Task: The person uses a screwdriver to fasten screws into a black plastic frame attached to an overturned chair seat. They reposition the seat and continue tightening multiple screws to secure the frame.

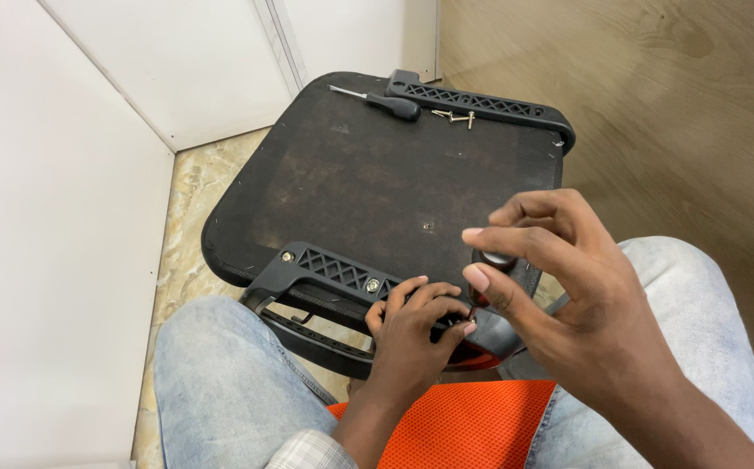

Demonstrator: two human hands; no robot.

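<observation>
A: Hands first: the right hand point(559, 287) sits right of centre, low in the frame, thumb and fingers pinched around the top of a stubby black-and-red screwdriver point(492, 276), the other fingers fanned out above it.

B: And the left hand point(413, 328), bottom centre, is curled down over the near end of the black armrest bracket point(329, 271). Whether it grips anything small under those fingertips, I can't tell.

A: Biggest thing in view: the black chair seat pan point(377, 174), upside down, filling the middle of the frame and resting against the person's jeans-clad knees.

B: On its far edge, upper centre, lies a second armrest bracket point(481, 102), loose, with the same lattice pattern.

A: Just left of that, a longer black-handled screwdriver point(386, 102) lying flat, its shaft pointing to the upper left.

B: Between the two, a few loose screws point(453, 115) close together on the fabric.

A: On the near bracket, two screw heads point(373, 285) seated in their holes, left of the left hand.

B: Orange mesh point(455, 426) at the bottom edge, between the legs.
</observation>
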